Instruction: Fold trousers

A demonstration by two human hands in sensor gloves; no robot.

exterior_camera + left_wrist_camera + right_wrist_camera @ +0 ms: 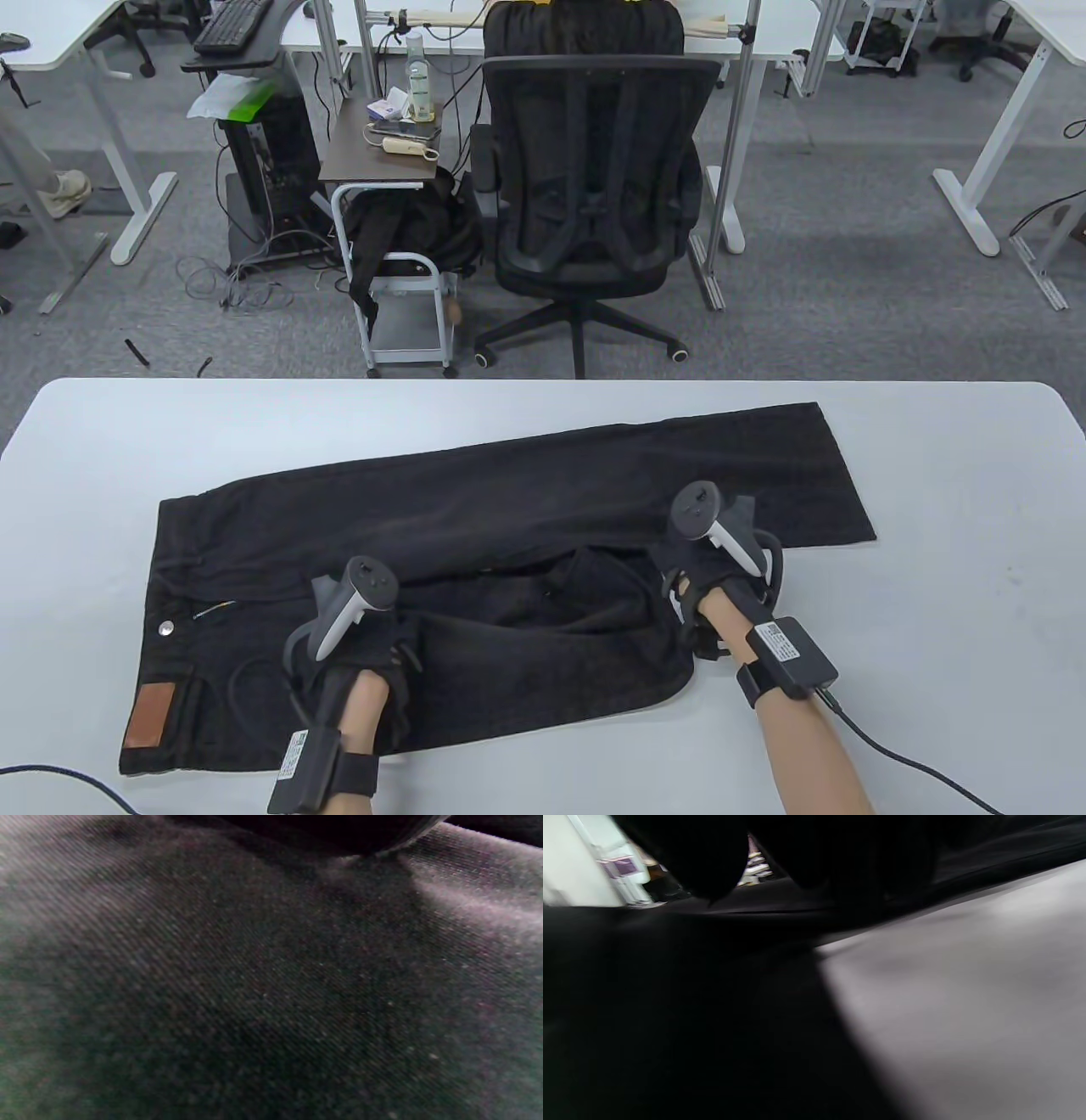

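We see black trousers [509,543] spread across the white table [959,475], waistband at left, one leg running to the far right, the near leg bunched back on itself. Left hand [356,654] rests on the near leg's cloth; right hand [708,586] sits at the bunched fold's right edge. Fingers are hidden under trackers and cloth; we cannot tell either grip. Wrist views are too dark and blurred to help.

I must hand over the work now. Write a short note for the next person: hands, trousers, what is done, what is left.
Left hand: on the near leg, grip hidden.
Right hand: at that leg's bunched far end, grip hidden.
Trousers: flat on the white table, waistband on the left, far leg stretched out to the right.
Done: near leg partly gathered.
Left: lay one leg on the other, then fold.
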